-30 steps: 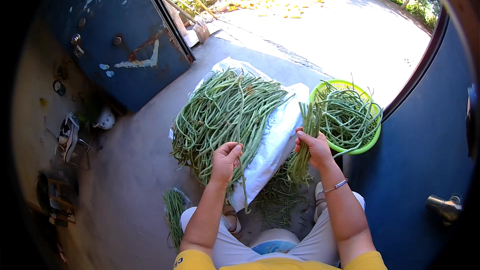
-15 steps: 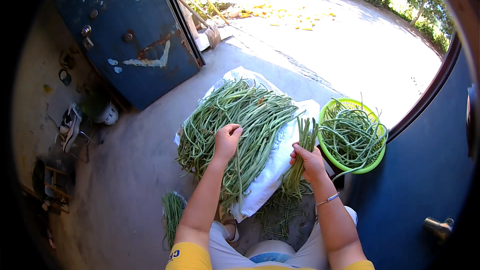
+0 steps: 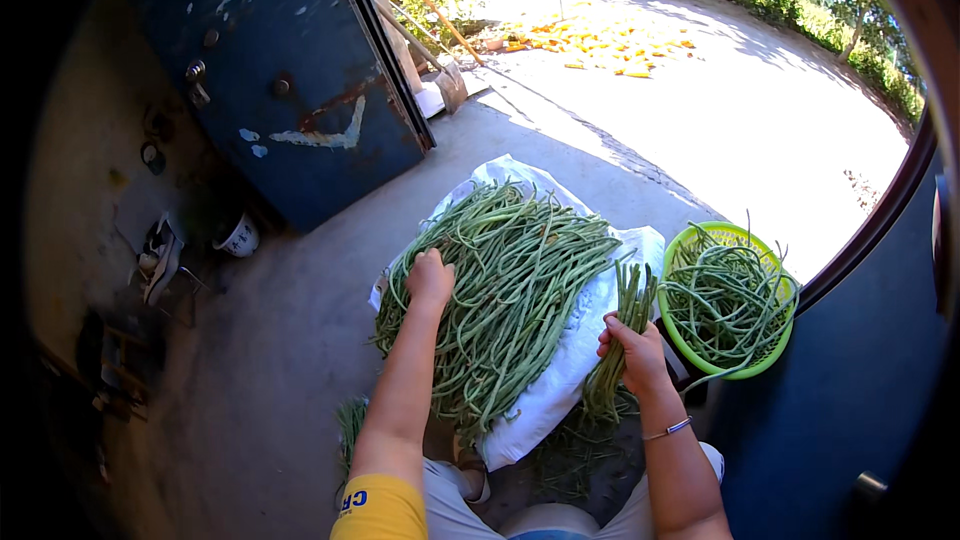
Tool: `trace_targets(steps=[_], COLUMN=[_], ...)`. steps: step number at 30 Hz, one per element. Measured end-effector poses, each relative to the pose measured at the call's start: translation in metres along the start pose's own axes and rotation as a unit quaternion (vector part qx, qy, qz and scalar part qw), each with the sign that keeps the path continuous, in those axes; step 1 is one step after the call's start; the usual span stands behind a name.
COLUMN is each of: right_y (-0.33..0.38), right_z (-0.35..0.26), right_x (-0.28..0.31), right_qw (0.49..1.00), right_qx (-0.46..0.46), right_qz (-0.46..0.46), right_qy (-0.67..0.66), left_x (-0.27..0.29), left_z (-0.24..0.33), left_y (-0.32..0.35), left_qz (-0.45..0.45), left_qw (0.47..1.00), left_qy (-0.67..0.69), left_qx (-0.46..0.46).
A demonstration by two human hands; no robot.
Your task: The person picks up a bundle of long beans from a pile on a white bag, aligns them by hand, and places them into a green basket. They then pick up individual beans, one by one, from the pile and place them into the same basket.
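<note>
A big heap of green long beans [image 3: 520,290] lies on a white sack [image 3: 545,425] in front of me. My left hand [image 3: 430,278] is at the heap's left part, fingers curled down against the beans; what they pinch, if anything, is hidden. Upright in my right hand [image 3: 635,355] is a bunch of long beans [image 3: 633,300], gripped around its middle, with its lower ends hanging past the sack's right edge. To the right of that hand, more long beans [image 3: 728,290] fill a lime-green plastic basket [image 3: 757,370].
Another bundle of long beans [image 3: 352,425] lies on the floor beside my left forearm. Bean scraps [image 3: 570,455] are scattered between my legs. A blue metal door [image 3: 290,90] stands at the left, a shovel [image 3: 451,88] beside it. Outside, yellow-orange pieces [image 3: 610,40] cover the sunlit ground.
My left hand has shifted left across the heap and down onto the beans. My right hand still holds its bunch. The whole view has shifted slightly.
</note>
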State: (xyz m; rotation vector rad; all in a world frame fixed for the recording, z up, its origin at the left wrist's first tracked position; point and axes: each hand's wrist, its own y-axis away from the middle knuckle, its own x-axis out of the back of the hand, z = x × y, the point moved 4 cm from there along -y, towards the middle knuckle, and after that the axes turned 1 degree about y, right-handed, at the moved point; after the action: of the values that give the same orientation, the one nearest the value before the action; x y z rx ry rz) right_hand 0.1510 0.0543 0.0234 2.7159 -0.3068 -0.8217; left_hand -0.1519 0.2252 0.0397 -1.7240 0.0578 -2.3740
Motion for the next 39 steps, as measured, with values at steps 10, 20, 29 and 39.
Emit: trace_targets(steps=[10, 20, 29, 39], right_y=[0.006, 0.031, 0.042, 0.037], right_z=[0.002, -0.001, 0.031, 0.008], right_x=[-0.008, 0.006, 0.016, 0.011], right_qw=[1.000, 0.998, 0.990, 0.995], right_qx=[0.012, -0.016, -0.119, -0.078], right_qz=[-0.017, -0.052, -0.074, -0.041], right_qy=[0.008, -0.003, 0.004, -0.041], left_x=[0.028, 0.086, 0.009, -0.028], left_z=[-0.018, 0.051, 0.077, 0.072], left_y=[0.013, 0.143, 0.238, 0.258], left_qz=[-0.077, -0.345, -0.494, -0.500], left_qw=[0.994, 0.671, 0.615, 0.704], left_qy=[0.075, 0.654, 0.614, 0.500], left_qx=[-0.015, 0.046, 0.029, -0.070])
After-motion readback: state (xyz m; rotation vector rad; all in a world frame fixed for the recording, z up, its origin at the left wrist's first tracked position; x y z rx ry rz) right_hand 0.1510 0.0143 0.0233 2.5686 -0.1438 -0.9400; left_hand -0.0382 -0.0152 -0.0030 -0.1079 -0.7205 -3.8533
